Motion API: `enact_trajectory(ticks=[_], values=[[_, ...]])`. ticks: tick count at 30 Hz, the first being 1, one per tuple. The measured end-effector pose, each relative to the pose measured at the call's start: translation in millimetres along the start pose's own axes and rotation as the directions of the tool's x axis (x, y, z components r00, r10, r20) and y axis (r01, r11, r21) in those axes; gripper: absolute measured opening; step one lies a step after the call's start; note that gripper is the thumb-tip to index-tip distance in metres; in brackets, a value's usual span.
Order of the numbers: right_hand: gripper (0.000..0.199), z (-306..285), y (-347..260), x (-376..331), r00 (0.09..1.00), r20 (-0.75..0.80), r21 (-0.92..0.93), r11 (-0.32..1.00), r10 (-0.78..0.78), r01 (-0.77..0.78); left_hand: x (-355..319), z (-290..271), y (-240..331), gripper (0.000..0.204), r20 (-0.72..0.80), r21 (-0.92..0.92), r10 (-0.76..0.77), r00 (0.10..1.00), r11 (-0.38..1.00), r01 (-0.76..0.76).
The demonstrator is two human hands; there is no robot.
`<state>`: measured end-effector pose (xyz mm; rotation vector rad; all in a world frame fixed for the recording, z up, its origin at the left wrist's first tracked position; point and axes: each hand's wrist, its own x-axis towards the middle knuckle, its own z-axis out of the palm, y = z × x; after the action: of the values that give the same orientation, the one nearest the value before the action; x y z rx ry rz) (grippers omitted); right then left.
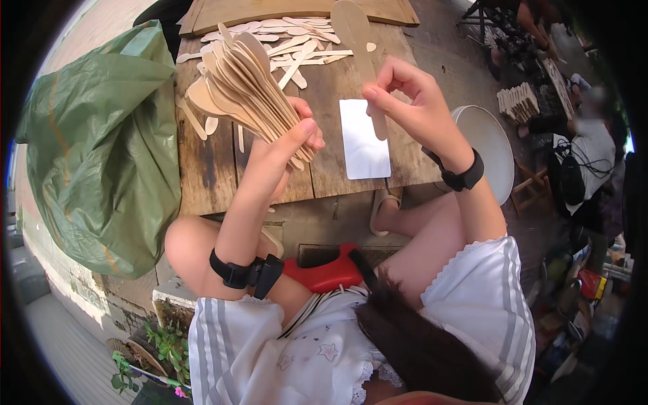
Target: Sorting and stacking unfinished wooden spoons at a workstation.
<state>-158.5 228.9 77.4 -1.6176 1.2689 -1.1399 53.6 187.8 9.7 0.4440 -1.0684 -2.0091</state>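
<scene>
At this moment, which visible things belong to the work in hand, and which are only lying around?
In the work:
wooden spoon bundle, in left hand
single wooden spoon, in right hand
scattered wooden pieces
wooden table

Apparently just nearby:
white round tub
green plants
green sack, purpose unclear

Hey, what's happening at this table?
Someone sits at a wooden table with wooden spoons in both hands. The left hand grips a thick, fanned bundle of spoons; the right hand holds a single spoon by its handle, beside the bundle and apart from it. More loose wooden pieces lie scattered toward the far side, and a green sack stands at the left.
</scene>
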Motion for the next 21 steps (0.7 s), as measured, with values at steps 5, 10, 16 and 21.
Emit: enact_trajectory(ticks=[5,10,16,21], values=[[0.021,11.7,-10.1,-6.4,0.984,-0.039,-0.154,0.974,-0.173,0.165,-5.8,8.8,2.4,0.034,0.091,0.035,0.001,0.996,0.999,-0.004],[0.019,37.4,-7.8,-7.4,0.973,-0.027,-0.359,0.911,-0.23,0.205,-6.7,12.8,-4.0,0.044,0.088,0.057,-0.004,0.996,0.998,-0.001],[0.015,64.9,-3.7,-4.1,0.926,0.017,-0.74,0.618,-0.378,0.266,-7.1,6.9,-12.8,0.033,-0.126,-0.01,-0.065,0.99,0.998,0.065],[0.018,74.8,-4.9,-5.8,0.946,0.036,-0.773,0.591,-0.323,0.231,-8.4,9.1,-12.2,0.029,-0.237,-0.035,-0.083,0.968,0.996,0.077]])
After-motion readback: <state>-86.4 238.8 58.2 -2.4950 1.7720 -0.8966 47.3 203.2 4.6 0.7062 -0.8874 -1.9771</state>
